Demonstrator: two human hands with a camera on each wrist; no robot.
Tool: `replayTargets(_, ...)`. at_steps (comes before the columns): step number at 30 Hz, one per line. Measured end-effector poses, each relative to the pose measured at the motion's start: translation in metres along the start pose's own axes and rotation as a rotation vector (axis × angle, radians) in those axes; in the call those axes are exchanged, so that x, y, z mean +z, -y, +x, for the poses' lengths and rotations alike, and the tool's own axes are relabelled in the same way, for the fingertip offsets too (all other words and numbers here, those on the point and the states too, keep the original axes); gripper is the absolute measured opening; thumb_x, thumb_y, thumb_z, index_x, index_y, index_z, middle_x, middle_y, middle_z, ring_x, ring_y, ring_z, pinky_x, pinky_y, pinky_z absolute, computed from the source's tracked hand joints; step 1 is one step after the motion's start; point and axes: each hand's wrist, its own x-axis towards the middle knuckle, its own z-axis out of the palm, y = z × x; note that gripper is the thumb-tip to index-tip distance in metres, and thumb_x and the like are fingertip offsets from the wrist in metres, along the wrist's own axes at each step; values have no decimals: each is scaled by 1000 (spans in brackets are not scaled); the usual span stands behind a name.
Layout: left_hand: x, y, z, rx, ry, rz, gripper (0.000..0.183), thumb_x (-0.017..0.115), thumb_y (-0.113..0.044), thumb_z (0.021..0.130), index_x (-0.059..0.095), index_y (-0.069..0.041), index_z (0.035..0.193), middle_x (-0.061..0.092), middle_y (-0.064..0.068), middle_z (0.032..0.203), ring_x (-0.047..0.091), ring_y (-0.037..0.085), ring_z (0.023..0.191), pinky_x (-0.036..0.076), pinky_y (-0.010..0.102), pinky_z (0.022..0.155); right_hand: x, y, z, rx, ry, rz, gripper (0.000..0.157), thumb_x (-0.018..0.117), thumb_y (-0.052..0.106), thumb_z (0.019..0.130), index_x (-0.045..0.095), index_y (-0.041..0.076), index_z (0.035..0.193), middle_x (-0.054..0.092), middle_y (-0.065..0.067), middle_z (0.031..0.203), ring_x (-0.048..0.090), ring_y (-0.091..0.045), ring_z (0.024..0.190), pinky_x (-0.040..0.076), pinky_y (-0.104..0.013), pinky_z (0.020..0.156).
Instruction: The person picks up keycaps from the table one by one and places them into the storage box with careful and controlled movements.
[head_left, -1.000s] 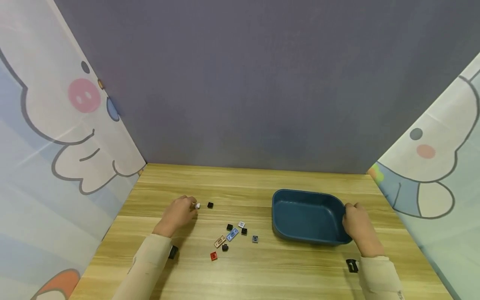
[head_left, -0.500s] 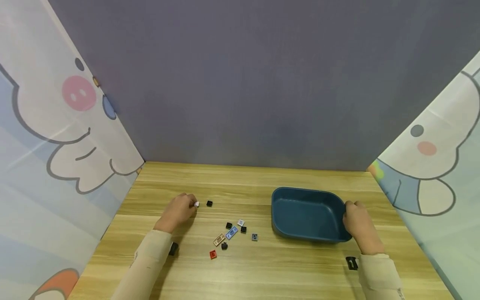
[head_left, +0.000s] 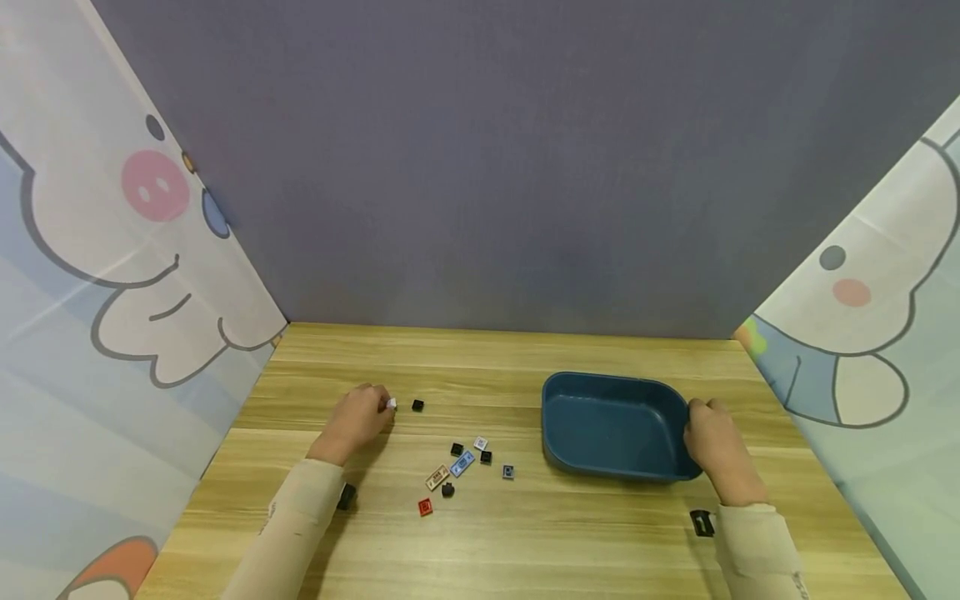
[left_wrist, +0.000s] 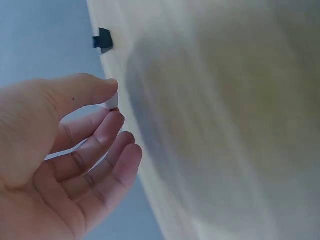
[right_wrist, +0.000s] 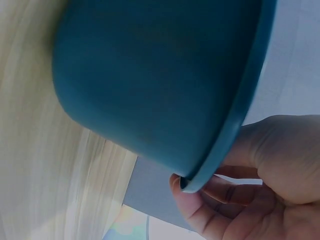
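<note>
In the head view my left hand (head_left: 352, 425) is at the left side of the table, pinching a small white toy brick (head_left: 392, 403). The left wrist view has this white brick (left_wrist: 112, 102) between thumb and forefinger, partly covered by them. A black toy brick (head_left: 417, 406) lies just right of that hand. At the right, my right hand (head_left: 715, 446) grips the end rim of a dark blue rectangular bin (head_left: 615, 377). Up close in the right wrist view, fingers (right_wrist: 190, 205) curl under the bin's rim (right_wrist: 240, 110). The inside of the bin shows no pieces.
Between hand and bin lie a blue printed tile (head_left: 462, 464), a tan printed tile (head_left: 437, 477), a red tile (head_left: 425, 507), a white tile (head_left: 481, 443), a grey-blue tile (head_left: 508, 472) and several black pieces. A grey panel (head_left: 480, 167) stands behind the wooden table (head_left: 562, 542).
The left thumb and fingers have closed on the white brick and drawn it slightly. The right hand keeps its grip on the bin. The head view has shifted a little.
</note>
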Motion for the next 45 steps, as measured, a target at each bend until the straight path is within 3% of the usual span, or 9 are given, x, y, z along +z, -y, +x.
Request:
replayTargets(6, -10, -20, 7, 39, -35, 23, 17, 73, -19, 92, 72, -4, 100, 65, 7, 91, 62, 21, 76, 54, 40, 67, -2, 1, 0, 18, 17, -1, 9, 53, -14, 83, 53, -20, 90, 49, -32, 81, 53, -46, 75, 49, -57, 63)
replayTargets(10, -20, -44, 13, 54, -22, 43, 19, 73, -23, 92, 73, -6, 101, 66, 6, 95, 63, 20, 79, 54, 38, 67, -3, 1, 0, 31, 37, -8, 12, 54, -13, 84, 54, -21, 94, 49, -33, 83, 54, -48, 76, 49, -57, 65)
replayTargets(14, -27, -69, 18, 123, -25, 40, 19, 73, -24, 92, 74, -7, 101, 68, 5, 95, 64, 18, 79, 55, 36, 67, -1, 0, 1, 36, 34, -17, 14, 54, -13, 84, 55, -21, 95, 49, -34, 83, 54, -49, 77, 49, -58, 66)
replayTargets(24, -29, -125, 32, 248, -24, 0, 19, 71, -27, 94, 75, -9, 102, 67, 2, 94, 64, 13, 77, 53, 30, 66, 3, -1, -1, 21, -12, -43, 17, 59, -12, 84, 58, -22, 97, 52, -32, 81, 54, -49, 80, 50, -59, 67)
replayTargets(36, -3, -188, 42, 412, 29, 19, 22, 69, -29, 96, 75, -10, 107, 67, -1, 95, 60, 8, 75, 51, 24, 66, 3, 3, -2, 10, -23, -57, 14, 61, -12, 82, 56, -21, 92, 49, -32, 79, 55, -49, 73, 51, -57, 61)
replayTargets(45, 32, -234, 43, 493, 123, -38, 18, 67, -28, 98, 74, -12, 104, 66, -3, 94, 53, 3, 71, 46, 18, 61, 3, 5, -4, -17, -61, -60, 13, 61, -13, 83, 57, -21, 92, 50, -31, 77, 55, -48, 73, 51, -56, 60)
